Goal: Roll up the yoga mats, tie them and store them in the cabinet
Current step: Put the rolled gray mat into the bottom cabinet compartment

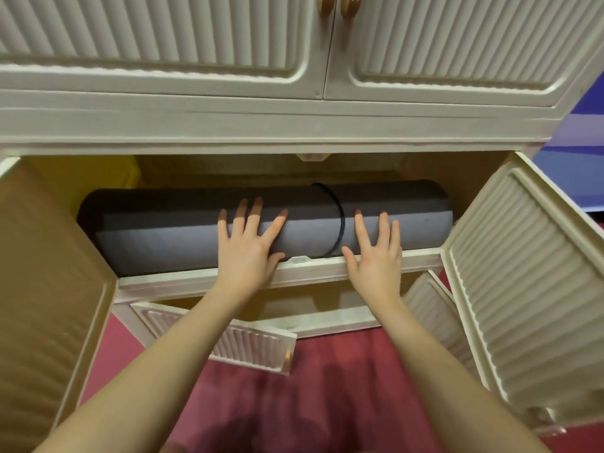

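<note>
While shelved, rolled mat [183,233], both hands [250,245] pressing

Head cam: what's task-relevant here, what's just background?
Job:
rolled grey yoga mat
black tie band
open middle cabinet compartment
left hand, right hand, flat on mat

Background:
closed white upper doors
red floor

Light is bright and even, falling from above and behind the viewer onto the cabinet [294,125] front. Inside the cabinet's open compartment it dims quickly, and the rolled mat [170,230] darkens toward its upper back. Soft shadows lie on the floor below the cabinet. Wide-angle distortion bows the cabinet's edges outward; slight softness throughout.
</note>
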`<state>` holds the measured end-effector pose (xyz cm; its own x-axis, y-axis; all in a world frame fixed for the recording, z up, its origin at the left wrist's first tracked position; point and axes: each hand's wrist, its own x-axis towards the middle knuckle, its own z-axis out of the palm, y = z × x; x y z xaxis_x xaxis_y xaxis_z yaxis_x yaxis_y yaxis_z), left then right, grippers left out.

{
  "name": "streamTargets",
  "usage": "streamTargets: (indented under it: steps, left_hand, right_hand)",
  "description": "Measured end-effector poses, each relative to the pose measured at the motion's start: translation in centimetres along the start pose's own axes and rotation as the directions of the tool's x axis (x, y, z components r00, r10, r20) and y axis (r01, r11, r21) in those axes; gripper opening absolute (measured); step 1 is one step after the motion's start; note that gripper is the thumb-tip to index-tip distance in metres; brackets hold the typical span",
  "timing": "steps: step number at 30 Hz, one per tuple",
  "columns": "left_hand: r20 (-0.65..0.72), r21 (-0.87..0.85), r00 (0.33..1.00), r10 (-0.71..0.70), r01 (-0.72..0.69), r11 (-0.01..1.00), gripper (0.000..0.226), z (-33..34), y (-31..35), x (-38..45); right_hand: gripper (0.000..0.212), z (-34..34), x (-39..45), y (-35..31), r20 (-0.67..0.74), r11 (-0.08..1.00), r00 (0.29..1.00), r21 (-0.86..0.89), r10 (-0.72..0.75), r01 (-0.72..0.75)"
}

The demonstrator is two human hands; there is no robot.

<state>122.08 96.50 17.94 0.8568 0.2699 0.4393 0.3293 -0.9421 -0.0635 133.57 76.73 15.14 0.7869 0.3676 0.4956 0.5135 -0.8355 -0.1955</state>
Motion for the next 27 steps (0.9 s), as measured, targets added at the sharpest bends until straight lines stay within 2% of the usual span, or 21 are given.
streamTargets:
  steps: [3,7,9,13,15,17,20,24,27]
  left_hand:
    - [0.157,0.034,0.987,-0.016,0.011,0.999,0.074,-2.2,0.4,0.1]
    - [0.315,-0.055,0.949,-0.024,0.043,0.998,0.068,-6.7,0.3,-0.7]
    - [0.335,-0.120,0.942,-0.029,0.074,0.990,0.066,-9.5,0.0,-1.5]
    - [0.294,-0.200,0.956,0.018,0.043,0.979,0.057,-15.9,-1.1,-2.9]
    - [0.273,-0.220,0.962,0.025,0.037,0.975,0.050,-19.4,-2.6,-3.3]
    - [0.271,-0.222,0.962,0.010,0.053,0.974,0.041,-22.6,-4.8,-3.8]
    - [0.283,-0.224,0.959,-0.015,0.082,0.971,0.043,-26.4,-8.6,-5.3]
    - [0.378,-0.230,0.925,-0.052,0.148,0.962,0.048,-29.3,-13.5,-8.0]
    - [0.526,-0.284,0.850,-0.015,0.192,0.939,0.058,-29.7,-16.4,-10.1]
  right_hand:
    - [0.068,-1.7,-0.2,-0.9,0.114,1.000,0.993,-0.027,0.020,-0.017]
    - [0.059,-6.9,-0.3,-2.4,0.266,0.999,0.963,0.014,-0.040,0.037]
    - [0.052,-9.9,-0.8,-3.7,0.332,0.997,0.943,0.072,-0.037,0.014]
    - [0.042,-15.3,-2.1,-7.2,0.306,0.993,0.950,0.112,-0.070,0.037]
    - [0.045,-18.1,-2.3,-9.7,0.323,0.990,0.942,0.135,-0.090,0.048]
    - [0.049,-20.7,-2.5,-12.5,0.402,0.980,0.908,0.191,-0.120,0.045]
    - [0.053,-23.7,-3.1,-16.6,0.486,0.960,0.854,0.275,-0.187,0.053]
    - [0.050,-26.2,-4.6,-22.0,0.523,0.952,0.817,0.290,-0.244,0.099]
    - [0.052,-27.1,-6.1,-25.4,0.570,0.939,0.766,0.319,-0.299,0.128]
